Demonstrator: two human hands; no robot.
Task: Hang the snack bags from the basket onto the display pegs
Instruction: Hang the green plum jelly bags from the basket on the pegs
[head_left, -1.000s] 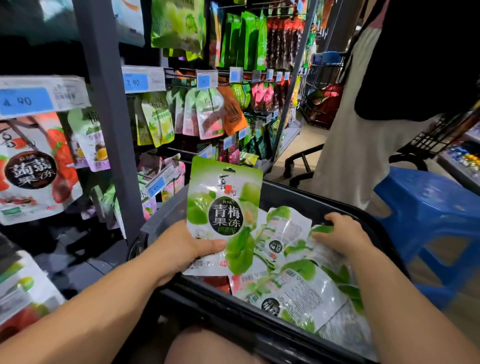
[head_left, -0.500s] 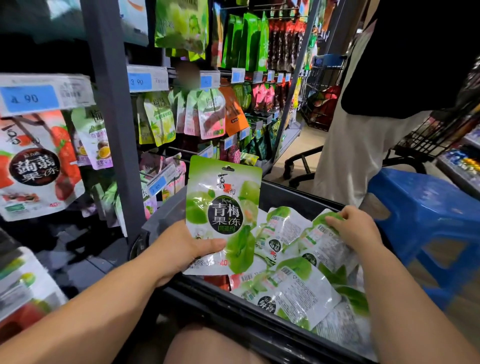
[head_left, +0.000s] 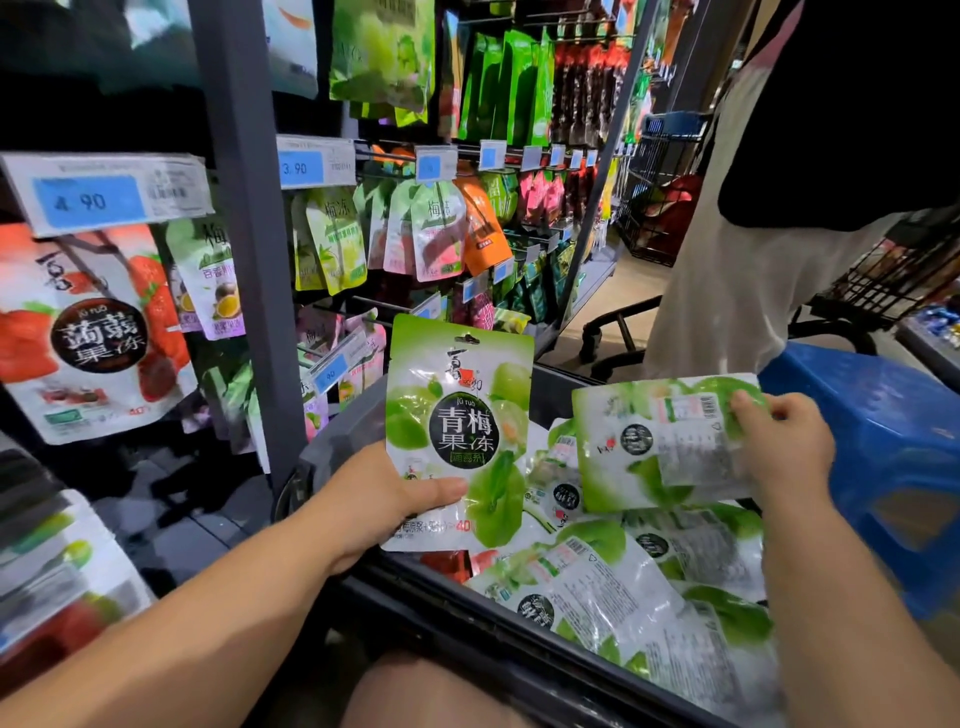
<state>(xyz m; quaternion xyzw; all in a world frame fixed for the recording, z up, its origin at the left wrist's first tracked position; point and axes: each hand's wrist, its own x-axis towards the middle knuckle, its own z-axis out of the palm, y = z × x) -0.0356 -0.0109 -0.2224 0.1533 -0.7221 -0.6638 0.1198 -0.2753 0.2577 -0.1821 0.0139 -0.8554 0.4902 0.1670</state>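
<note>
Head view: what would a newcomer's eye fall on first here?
The bright green snack bag, held upright by the left hand at centre. To its right, the right hand pinches a second green bag, back side showing, above the basket heaped with more. At far left hangs a large strawberry bag.

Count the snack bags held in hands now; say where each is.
2. The upright bag, front out, is in the left hand by the basket's left side; the tilted bag, back showing, is in the right hand above the loose pile. Others stacked behind may be hidden.
</note>
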